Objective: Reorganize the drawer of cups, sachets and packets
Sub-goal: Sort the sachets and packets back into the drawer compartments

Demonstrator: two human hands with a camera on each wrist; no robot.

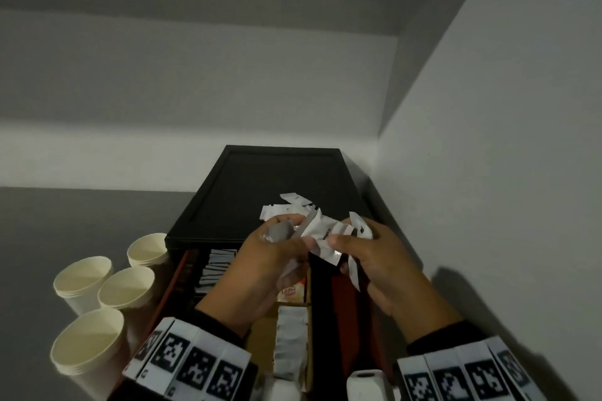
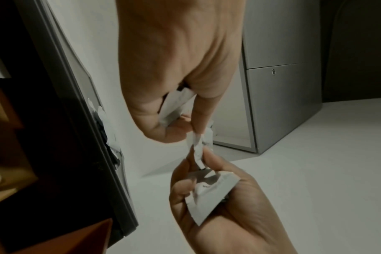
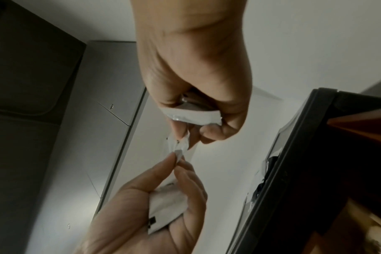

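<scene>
Both hands are raised over the open drawer [image 1: 182,273], each gripping a bunch of white sachets [image 1: 321,231]. My left hand [image 1: 303,231] holds crumpled sachets [image 3: 165,209] in its palm. My right hand [image 1: 345,234] clutches more sachets [image 3: 194,116]. In the wrist views, the left hand [image 2: 189,132] and right hand [image 2: 196,161] pinch opposite ends of one twisted sachet [image 2: 196,151] between them. More loose sachets [image 1: 293,202] lie on the black cabinet top [image 1: 260,172]. The hands hide part of the drawer.
Several stacks of cream paper cups [image 1: 81,280] stand left of the drawer. Its compartments hold a row of sachets [image 1: 215,267], a Coffee mate packet [image 1: 290,291] and white packets [image 1: 290,335]. A wall [image 1: 488,140] closes the right side.
</scene>
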